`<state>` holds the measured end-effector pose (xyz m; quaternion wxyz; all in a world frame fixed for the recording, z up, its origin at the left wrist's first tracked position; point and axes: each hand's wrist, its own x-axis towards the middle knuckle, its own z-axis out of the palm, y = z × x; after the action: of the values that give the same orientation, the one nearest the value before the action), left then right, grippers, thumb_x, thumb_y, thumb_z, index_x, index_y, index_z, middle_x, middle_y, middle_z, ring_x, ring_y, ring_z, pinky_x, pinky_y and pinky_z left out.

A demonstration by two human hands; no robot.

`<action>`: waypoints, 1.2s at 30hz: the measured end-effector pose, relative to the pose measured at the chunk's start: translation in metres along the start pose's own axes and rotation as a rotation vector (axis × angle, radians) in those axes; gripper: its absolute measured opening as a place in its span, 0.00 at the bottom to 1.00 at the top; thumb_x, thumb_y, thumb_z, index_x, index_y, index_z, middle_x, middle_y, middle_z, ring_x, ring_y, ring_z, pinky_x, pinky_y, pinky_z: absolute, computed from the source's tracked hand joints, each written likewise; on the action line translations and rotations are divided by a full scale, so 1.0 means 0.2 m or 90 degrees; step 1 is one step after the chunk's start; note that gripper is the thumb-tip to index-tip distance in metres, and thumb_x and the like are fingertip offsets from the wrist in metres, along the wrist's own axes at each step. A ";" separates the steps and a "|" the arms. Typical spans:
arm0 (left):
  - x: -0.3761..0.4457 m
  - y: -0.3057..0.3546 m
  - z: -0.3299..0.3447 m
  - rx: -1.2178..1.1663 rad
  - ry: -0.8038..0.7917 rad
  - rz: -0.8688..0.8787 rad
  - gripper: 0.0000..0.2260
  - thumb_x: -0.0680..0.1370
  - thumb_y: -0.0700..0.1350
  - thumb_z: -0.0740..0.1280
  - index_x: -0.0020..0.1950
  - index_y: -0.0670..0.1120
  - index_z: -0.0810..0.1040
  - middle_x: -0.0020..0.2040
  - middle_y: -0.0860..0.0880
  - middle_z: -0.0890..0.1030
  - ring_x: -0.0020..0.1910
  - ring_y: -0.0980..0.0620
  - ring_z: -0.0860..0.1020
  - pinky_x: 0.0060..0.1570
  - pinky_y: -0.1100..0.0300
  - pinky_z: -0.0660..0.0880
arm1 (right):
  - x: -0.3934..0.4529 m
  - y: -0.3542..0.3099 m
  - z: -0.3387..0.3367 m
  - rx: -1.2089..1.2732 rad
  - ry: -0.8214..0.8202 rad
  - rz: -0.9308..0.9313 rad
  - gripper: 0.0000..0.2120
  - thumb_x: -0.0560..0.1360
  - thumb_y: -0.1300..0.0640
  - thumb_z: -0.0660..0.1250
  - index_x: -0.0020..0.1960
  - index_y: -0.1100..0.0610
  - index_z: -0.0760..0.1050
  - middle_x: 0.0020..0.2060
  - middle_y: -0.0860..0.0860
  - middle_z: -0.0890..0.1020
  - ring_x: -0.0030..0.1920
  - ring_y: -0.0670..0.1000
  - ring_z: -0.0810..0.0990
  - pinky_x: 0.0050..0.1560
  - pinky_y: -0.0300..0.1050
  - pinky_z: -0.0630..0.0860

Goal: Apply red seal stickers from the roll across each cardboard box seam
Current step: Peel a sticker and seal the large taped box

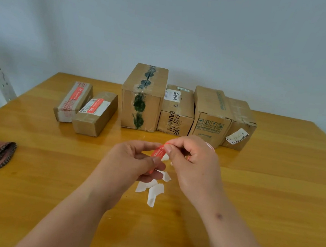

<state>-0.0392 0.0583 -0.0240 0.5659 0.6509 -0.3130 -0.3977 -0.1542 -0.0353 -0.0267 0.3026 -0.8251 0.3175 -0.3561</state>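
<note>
Both hands work one red seal sticker [157, 156] in mid-air above the bench [271, 183]: the left hand [134, 160] pinches its lower part between thumb and curled fingers, and the right hand [190, 158] pinches its upper end, apparently peeling it off its white backing. Scraps of white backing paper [154, 190] lie on the bench just below the hands. The step in hand looks like freeing a sticker; next it must be carried to an unsealed box beyond the hands and laid across the seam. Beyond and left, two small boxes [94, 112] already carry red stickers. Straight ahead stand the tall box [142, 101] with green-printed tape and a box [176, 112] printed "BAHA"; other print is unreadable.
</note>
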 end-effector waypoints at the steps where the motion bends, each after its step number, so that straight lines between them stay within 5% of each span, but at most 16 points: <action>1: 0.00 0.00 0.00 0.004 0.001 0.003 0.11 0.77 0.40 0.69 0.58 0.49 0.80 0.39 0.46 0.86 0.40 0.49 0.85 0.46 0.53 0.81 | 0.00 0.00 0.01 0.002 0.010 0.000 0.06 0.75 0.54 0.68 0.42 0.44 0.80 0.38 0.40 0.79 0.46 0.40 0.76 0.42 0.27 0.68; 6: 0.03 0.00 -0.03 0.001 -0.005 -0.012 0.19 0.77 0.40 0.69 0.65 0.53 0.71 0.41 0.45 0.86 0.42 0.48 0.85 0.45 0.54 0.80 | 0.02 0.01 0.01 0.077 0.057 0.035 0.05 0.76 0.54 0.68 0.45 0.46 0.81 0.40 0.40 0.80 0.45 0.40 0.77 0.42 0.33 0.72; 11: 0.05 0.04 -0.06 0.131 0.022 0.012 0.04 0.78 0.44 0.68 0.51 0.46 0.80 0.38 0.49 0.86 0.37 0.51 0.85 0.40 0.58 0.81 | 0.06 -0.01 0.02 0.079 0.049 0.031 0.07 0.75 0.54 0.68 0.44 0.41 0.80 0.40 0.39 0.80 0.44 0.40 0.78 0.43 0.43 0.78; 15: 0.09 0.06 -0.10 0.206 0.057 0.032 0.05 0.78 0.45 0.68 0.44 0.46 0.82 0.34 0.49 0.85 0.34 0.52 0.84 0.37 0.59 0.79 | 0.12 -0.02 0.03 0.090 0.065 0.031 0.06 0.75 0.54 0.68 0.46 0.43 0.81 0.41 0.37 0.80 0.46 0.39 0.78 0.44 0.43 0.78; 21: 0.18 0.08 -0.21 -0.106 -0.021 -0.006 0.14 0.78 0.42 0.65 0.64 0.48 0.76 0.38 0.42 0.83 0.32 0.50 0.81 0.36 0.58 0.76 | 0.27 -0.07 0.05 0.122 0.044 0.044 0.07 0.75 0.53 0.68 0.43 0.42 0.80 0.36 0.40 0.80 0.38 0.38 0.77 0.38 0.28 0.69; 27: 0.33 0.13 -0.30 0.088 0.173 0.080 0.16 0.81 0.44 0.63 0.69 0.54 0.72 0.32 0.48 0.80 0.29 0.55 0.75 0.35 0.60 0.73 | 0.47 -0.11 0.09 0.158 0.040 0.108 0.06 0.78 0.51 0.65 0.44 0.45 0.79 0.38 0.40 0.78 0.39 0.34 0.75 0.36 0.27 0.68; 31: 0.43 0.19 -0.29 0.193 0.278 0.136 0.21 0.81 0.49 0.63 0.74 0.57 0.65 0.53 0.51 0.78 0.48 0.57 0.75 0.40 0.66 0.69 | 0.59 -0.11 0.15 0.250 0.000 0.185 0.07 0.77 0.52 0.66 0.41 0.47 0.79 0.48 0.42 0.77 0.47 0.36 0.73 0.42 0.32 0.64; 34: 0.50 0.20 -0.27 0.174 0.237 0.101 0.24 0.81 0.53 0.61 0.76 0.59 0.59 0.73 0.53 0.68 0.70 0.52 0.67 0.61 0.57 0.68 | 0.65 -0.11 0.19 0.313 -0.037 0.272 0.05 0.77 0.53 0.66 0.44 0.50 0.79 0.48 0.42 0.77 0.48 0.37 0.70 0.39 0.35 0.61; 36: 0.54 0.18 -0.27 0.091 0.177 0.066 0.23 0.81 0.55 0.59 0.76 0.60 0.59 0.74 0.53 0.67 0.71 0.54 0.64 0.64 0.53 0.63 | 0.66 -0.10 0.21 0.332 -0.055 0.305 0.05 0.77 0.53 0.67 0.43 0.51 0.78 0.48 0.44 0.78 0.49 0.42 0.72 0.39 0.36 0.62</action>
<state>0.0621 -0.0139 -0.0028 0.5760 0.7211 -0.2922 -0.2508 -0.0430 -0.1094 0.0176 0.5910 -0.6368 0.3872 -0.3087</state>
